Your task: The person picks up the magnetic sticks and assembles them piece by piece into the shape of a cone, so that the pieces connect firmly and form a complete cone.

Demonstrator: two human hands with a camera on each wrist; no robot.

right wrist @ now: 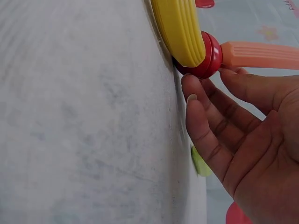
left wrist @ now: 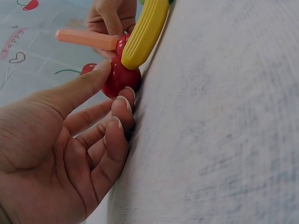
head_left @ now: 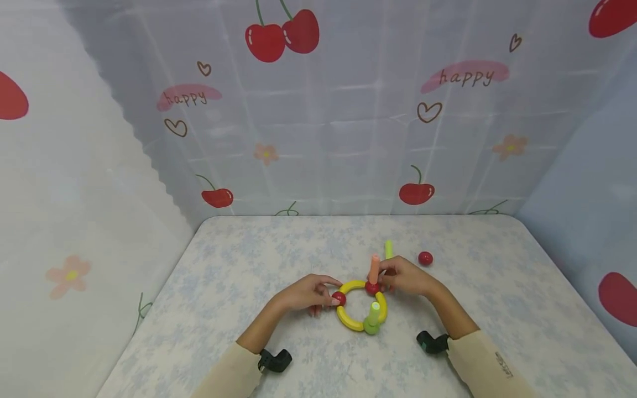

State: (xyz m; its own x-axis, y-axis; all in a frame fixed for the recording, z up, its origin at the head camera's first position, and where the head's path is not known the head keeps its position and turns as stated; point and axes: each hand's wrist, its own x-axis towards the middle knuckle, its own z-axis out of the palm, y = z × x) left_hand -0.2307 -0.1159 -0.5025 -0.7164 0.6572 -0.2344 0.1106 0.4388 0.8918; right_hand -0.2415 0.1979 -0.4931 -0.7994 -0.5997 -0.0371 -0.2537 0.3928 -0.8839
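A ring of curved yellow rods (head_left: 350, 320) joined by balls lies on the table. At the ring's left, my left hand (head_left: 306, 293) pinches a red ball (left wrist: 122, 79) between thumb and fingers. My right hand (head_left: 407, 275) holds a second red ball (right wrist: 210, 56) at the ring's far side, its thumb by the joint with a straight orange rod (head_left: 375, 269). That rod stands up from the ball. On the near side, a green ball (head_left: 370, 327) carries an upright light green rod (head_left: 375, 313). In the right wrist view, a yellow rod (right wrist: 181, 32) meets the right-hand ball.
Beyond my right hand lies a loose light green rod (head_left: 389, 248), partly hidden by the hand. A loose red ball (head_left: 425, 258) sits to its right. The patterned table (head_left: 239, 249) ends at a cherry-print curtain (head_left: 318, 149) behind, with more curtain at both sides.
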